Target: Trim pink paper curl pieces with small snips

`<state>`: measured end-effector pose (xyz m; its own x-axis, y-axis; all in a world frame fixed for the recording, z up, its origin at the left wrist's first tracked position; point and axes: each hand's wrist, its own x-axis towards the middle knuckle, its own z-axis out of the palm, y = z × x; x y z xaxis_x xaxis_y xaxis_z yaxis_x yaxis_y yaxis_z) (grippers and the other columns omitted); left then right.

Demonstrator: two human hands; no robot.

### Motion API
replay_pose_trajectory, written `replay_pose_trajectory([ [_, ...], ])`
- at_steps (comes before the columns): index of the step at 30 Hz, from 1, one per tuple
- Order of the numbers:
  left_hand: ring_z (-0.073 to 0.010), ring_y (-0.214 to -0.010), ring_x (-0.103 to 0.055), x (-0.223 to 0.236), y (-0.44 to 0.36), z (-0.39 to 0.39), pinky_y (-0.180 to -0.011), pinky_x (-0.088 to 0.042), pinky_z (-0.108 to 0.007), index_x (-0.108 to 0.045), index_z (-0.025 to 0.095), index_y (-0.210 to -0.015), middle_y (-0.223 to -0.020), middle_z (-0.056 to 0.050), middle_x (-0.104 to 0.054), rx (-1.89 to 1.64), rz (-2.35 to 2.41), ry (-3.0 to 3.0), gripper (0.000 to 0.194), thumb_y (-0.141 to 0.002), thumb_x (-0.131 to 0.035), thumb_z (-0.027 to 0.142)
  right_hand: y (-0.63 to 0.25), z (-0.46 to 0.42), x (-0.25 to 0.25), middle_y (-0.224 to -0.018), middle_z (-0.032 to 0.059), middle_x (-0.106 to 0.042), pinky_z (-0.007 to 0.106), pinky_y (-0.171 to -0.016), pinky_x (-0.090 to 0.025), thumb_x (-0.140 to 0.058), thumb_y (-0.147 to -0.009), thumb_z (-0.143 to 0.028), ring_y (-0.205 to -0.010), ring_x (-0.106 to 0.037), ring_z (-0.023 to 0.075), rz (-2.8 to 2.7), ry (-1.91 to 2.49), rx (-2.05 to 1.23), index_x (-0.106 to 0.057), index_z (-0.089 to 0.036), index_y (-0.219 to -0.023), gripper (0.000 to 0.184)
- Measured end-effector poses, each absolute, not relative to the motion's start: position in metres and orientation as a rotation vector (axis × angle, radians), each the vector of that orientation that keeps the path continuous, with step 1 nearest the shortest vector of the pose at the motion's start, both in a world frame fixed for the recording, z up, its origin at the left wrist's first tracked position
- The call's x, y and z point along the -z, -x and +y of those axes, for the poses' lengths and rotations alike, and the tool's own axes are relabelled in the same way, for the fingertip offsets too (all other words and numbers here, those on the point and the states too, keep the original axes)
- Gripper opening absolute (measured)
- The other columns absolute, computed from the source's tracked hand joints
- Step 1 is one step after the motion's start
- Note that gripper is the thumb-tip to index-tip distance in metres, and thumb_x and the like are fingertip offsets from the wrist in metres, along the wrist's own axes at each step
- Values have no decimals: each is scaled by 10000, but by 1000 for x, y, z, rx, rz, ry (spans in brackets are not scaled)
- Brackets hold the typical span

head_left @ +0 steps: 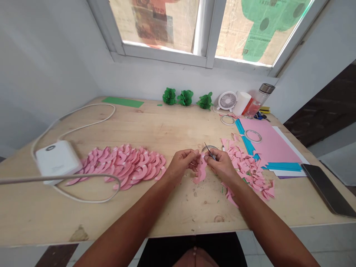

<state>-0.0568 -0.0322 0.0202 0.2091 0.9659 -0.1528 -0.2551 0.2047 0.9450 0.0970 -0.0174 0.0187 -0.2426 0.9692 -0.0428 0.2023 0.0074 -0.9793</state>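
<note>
My left hand (185, 161) is closed, with thumb and fingertips pinching a curved, wavy-edged pink paper piece (199, 173) that hangs down over the table. Close beside it, my right hand (222, 165) is closed on a thin dark pointed tool (209, 150), its tip sticking up; whether it is scissors or tweezers I cannot tell. Partly behind the right hand lies a roll of tape (210, 148). A heap of curved pink paper pieces (130, 165) is spread to the left of my hands. Pink paper scraps (247, 167) lie scattered to the right.
A white box-shaped device (58, 159) with a looping cable sits at left. Three green paper ornaments (185, 97) stand by the wall. At right are a small fan (227, 100), a bottle (258, 102), pink sheets (274, 142), a tape roll (253, 136) and a phone (328, 187).
</note>
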Motion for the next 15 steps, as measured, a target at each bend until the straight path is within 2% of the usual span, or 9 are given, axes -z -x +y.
replay_pose_trajectory([
  [8, -93, -474, -559, -20, 57, -33, -477, -452, -222, -585, 121, -696, -651, -30, -603, -1062, 940, -988, 308, -725, -598, 427, -98, -16, -16, -477, -78, -364, 201, -397, -213, -565, -722, -343, -394, -277, 59, -1563, 1243, -1273, -509, -181, -679, 177],
  [13, -95, -488, -556, -20, 56, -35, -485, -460, -226, -571, 147, -909, -665, 7, -571, -994, 945, -1086, 330, -679, -664, 364, -99, -14, -12, -518, -60, -401, 203, -445, -263, -537, -738, -299, -453, -338, 73, -1649, 1238, -1137, -530, -171, -682, 140],
  [15, -87, -510, -544, -18, 55, -34, -489, -448, -203, -573, 138, -912, -644, 7, -568, -996, 951, -1133, 333, -663, -678, 333, -99, -14, -12, -544, -48, -416, 203, -473, -287, -529, -740, -287, -495, -366, 81, -1696, 1234, -1058, -534, -163, -672, 142],
])
